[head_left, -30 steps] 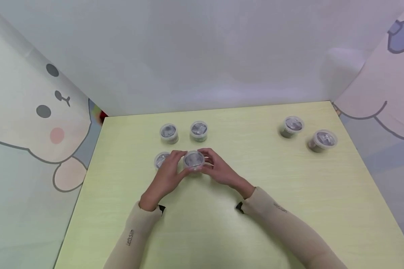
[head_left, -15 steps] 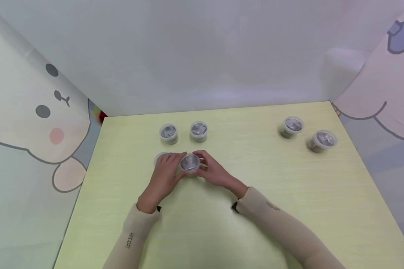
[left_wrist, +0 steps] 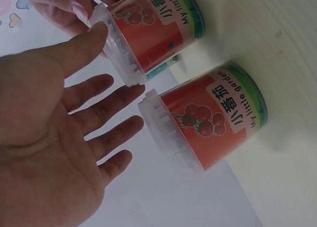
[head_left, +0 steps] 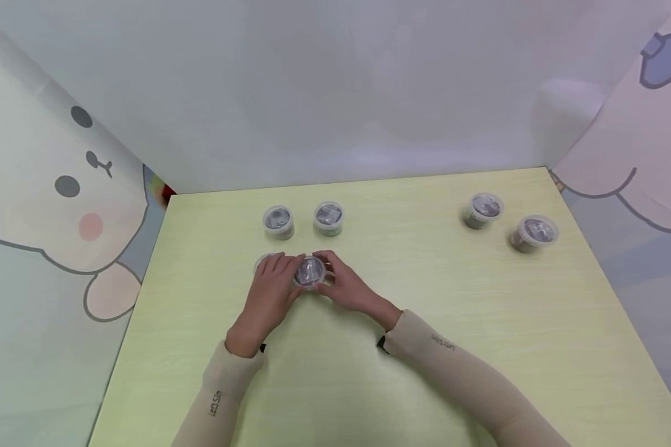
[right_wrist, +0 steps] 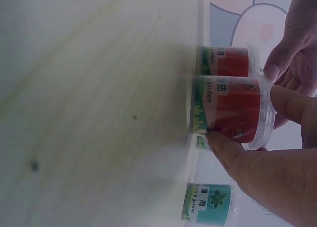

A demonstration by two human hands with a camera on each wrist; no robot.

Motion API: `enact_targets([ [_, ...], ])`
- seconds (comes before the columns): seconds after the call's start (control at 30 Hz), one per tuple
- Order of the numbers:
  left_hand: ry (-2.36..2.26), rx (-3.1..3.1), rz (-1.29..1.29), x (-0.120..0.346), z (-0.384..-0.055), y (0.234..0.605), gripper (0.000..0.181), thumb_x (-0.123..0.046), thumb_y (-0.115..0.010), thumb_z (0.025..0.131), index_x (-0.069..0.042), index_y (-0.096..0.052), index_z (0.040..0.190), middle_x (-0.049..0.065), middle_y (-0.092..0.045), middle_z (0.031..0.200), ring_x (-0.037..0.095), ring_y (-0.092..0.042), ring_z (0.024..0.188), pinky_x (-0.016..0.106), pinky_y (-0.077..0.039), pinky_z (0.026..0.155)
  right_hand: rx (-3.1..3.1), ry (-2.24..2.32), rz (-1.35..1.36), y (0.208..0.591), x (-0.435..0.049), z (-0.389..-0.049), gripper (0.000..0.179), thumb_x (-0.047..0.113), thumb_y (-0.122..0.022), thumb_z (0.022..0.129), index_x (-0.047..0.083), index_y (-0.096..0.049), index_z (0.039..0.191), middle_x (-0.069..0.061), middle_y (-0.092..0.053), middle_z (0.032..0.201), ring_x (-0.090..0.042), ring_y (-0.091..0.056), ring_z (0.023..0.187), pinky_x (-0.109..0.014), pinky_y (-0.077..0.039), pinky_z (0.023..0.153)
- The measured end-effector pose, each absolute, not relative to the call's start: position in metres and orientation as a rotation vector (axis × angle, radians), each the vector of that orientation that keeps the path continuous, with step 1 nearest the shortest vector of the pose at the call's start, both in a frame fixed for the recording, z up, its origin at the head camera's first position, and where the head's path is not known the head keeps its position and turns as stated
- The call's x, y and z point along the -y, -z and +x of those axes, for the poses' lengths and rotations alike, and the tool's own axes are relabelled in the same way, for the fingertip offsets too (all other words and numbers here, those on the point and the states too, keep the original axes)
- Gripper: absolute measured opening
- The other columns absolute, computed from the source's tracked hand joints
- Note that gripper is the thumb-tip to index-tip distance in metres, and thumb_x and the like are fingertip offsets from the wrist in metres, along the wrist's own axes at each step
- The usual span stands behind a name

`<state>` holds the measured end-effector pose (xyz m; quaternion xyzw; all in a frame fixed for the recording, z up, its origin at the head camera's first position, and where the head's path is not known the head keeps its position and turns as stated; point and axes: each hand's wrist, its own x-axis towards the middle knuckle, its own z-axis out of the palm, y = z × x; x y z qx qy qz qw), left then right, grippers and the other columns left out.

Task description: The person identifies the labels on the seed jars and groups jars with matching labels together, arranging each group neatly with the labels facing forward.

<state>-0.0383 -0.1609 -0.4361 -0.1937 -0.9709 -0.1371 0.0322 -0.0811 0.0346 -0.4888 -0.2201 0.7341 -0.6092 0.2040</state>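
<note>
Apparently to line it up beside a matching red-labelled round plastic cup, the right hand clasps the clear-lidded, red-labelled tomato cup left of the worktop's centre while the left hand, fingers apart, thumbs its rim.

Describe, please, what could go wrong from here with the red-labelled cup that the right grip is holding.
The held cup might bump the neighbouring red-labelled cup, as they are close together. The left grip has fingers near that neighbour's lid and may nudge it. From the head view it hides most of that neighbour, so the gap could be misjudged.
</note>
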Motion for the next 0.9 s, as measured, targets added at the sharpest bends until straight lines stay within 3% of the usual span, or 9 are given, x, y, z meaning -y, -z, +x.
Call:
enact_targets([
  [0.33, 0.486, 3.009, -0.574, 0.152, -0.04, 0.434, 0.065, -0.018, -0.087, 0.089, -0.002, -0.059, 0.146, 0.02, -0.06, 0.142, 0.043, -0.048, 0.139, 0.059, -0.033, 0.122, -2.118, 1.65, -0.604, 0.488, -0.038, -0.08, 0.068, -0.001, -0.071, 0.099, 0.002, -0.036, 0.157, -0.021, -0.046, 0.159, -0.034, -0.045, 0.149, -0.048, -0.042, 0.12],
  [0.9, 0.625, 2.971, -0.675, 0.118, -0.045, 0.432, 0.066, -0.015, -0.084, 0.092, -0.005, -0.054, 0.15, 0.015, -0.057, 0.148, 0.039, -0.044, 0.146, 0.055, -0.032, 0.124, -2.131, 1.76, -0.497, 0.476, -0.088, -0.078, 0.062, -0.005, -0.065, 0.101, -0.005, -0.037, 0.155, -0.025, -0.043, 0.16, -0.043, -0.042, 0.149, -0.058, -0.04, 0.119],
])
